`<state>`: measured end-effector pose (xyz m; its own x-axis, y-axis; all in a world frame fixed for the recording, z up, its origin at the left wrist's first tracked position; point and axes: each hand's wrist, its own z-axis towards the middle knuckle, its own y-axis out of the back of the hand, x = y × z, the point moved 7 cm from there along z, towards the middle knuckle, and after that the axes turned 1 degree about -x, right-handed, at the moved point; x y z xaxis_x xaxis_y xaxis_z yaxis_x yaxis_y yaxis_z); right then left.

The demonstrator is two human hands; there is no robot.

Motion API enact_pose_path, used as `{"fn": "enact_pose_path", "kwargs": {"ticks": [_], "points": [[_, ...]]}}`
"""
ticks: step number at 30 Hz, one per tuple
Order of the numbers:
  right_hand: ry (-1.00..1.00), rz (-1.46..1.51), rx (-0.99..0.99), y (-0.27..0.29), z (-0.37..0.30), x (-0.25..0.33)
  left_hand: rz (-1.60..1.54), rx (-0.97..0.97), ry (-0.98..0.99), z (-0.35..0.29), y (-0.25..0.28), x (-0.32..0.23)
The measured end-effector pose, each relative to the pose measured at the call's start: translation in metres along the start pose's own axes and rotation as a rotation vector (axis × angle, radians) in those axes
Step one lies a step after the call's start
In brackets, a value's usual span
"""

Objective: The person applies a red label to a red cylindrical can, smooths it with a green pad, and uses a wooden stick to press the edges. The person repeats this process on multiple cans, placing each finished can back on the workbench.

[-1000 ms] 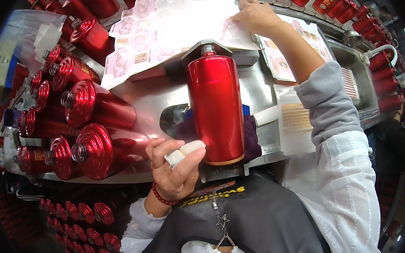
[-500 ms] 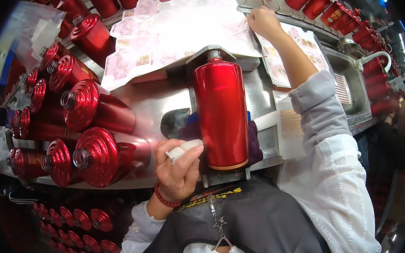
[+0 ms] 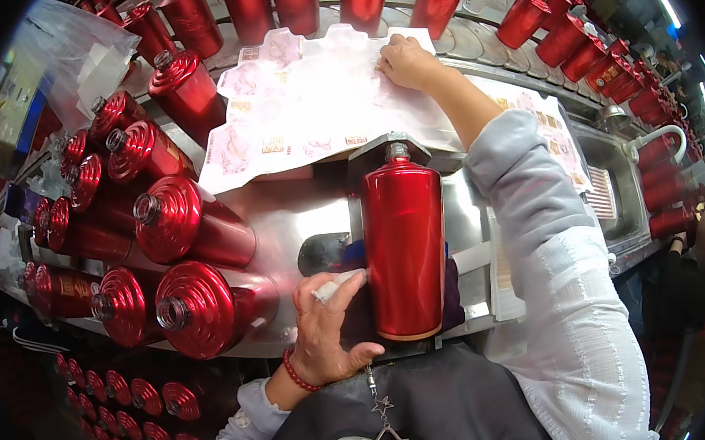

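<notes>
A shiny red bottle [image 3: 406,253] with a clear threaded neck lies before me in a metal cradle, its base toward me. My left hand [image 3: 322,327] is beside its lower left side, thumb stretched out and fingers apart. A white covering wraps one fingertip, which is against or very near the bottle. At the far right part of a white sheet of pink and gold decals [image 3: 295,133], my right hand [image 3: 407,63] has its fingers curled and pinched on the sheet. What lies under those fingertips is hidden.
Several red bottles [image 3: 201,309] lean together at the left, necks toward me. More red bottles [image 3: 363,1] stand along a conveyor [image 3: 485,62] at the back. A second decal sheet [image 3: 559,139] and a metal sink [image 3: 617,180] with a white tap [image 3: 664,136] are at the right.
My right hand has shifted left from the sheet's outer edge onto its far right part. My left hand's thumb has spread away from the fingers. The view has tilted a little.
</notes>
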<state>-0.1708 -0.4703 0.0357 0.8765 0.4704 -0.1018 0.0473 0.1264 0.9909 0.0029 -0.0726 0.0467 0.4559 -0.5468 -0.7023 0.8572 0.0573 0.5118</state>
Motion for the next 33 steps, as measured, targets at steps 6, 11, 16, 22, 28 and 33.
{"fn": "enact_pose_path", "kwargs": {"ticks": [6, 11, 16, 22, 28, 33], "points": [[0.198, 0.079, -0.335, 0.08, -0.054, 0.026, 0.239, 0.124, 0.088, 0.006, -0.021, -0.005], [0.45, 0.151, -0.445, 0.187, -0.156, 0.056, 0.406, 0.053, -0.042, 0.022, -0.012, -0.037], [0.633, 0.34, -0.237, 0.266, -0.236, 0.095, 0.244, -0.01, -0.039, 0.022, -0.02, -0.027], [0.546, 0.577, -0.04, 0.217, -0.251, 0.125, 0.214, -0.01, -0.103, 0.019, -0.022, -0.024], [0.331, 0.539, -0.115, 0.156, -0.239, 0.123, -0.313, -0.064, 0.083, 0.025, 0.001, -0.006], [0.252, 0.533, -0.511, 0.156, -0.252, 0.113, 0.232, 0.001, -0.066, 0.051, -0.015, -0.029]]}}
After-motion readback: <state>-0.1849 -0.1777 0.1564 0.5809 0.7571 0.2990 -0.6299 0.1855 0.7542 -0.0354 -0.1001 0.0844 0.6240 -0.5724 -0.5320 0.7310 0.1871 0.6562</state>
